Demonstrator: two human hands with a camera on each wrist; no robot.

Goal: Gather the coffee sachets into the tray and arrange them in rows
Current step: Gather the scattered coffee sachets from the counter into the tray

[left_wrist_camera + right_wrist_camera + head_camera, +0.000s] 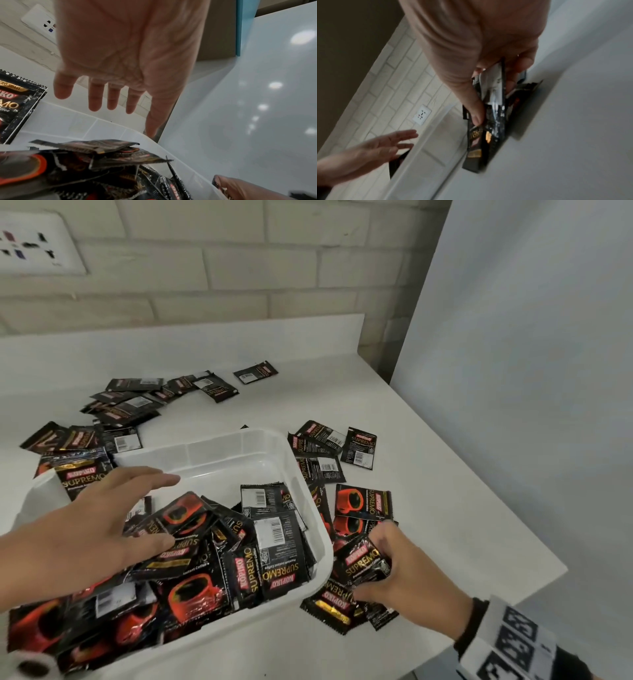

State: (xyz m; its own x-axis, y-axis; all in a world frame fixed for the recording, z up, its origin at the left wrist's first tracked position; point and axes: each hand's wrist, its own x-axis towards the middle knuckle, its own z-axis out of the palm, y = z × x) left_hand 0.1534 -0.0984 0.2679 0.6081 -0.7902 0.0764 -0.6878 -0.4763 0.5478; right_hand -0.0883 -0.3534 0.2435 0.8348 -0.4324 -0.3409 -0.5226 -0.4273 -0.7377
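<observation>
My right hand (394, 573) is pinching a small bunch of sachets (364, 561) just outside the tray (310, 487), left hand (102, 529) flat and empty over the pile inside, so I'd lift them clear over the rim before letting go.

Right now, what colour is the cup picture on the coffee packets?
Red-orange, on a black coffee sachet. The head view shows it best.
</observation>
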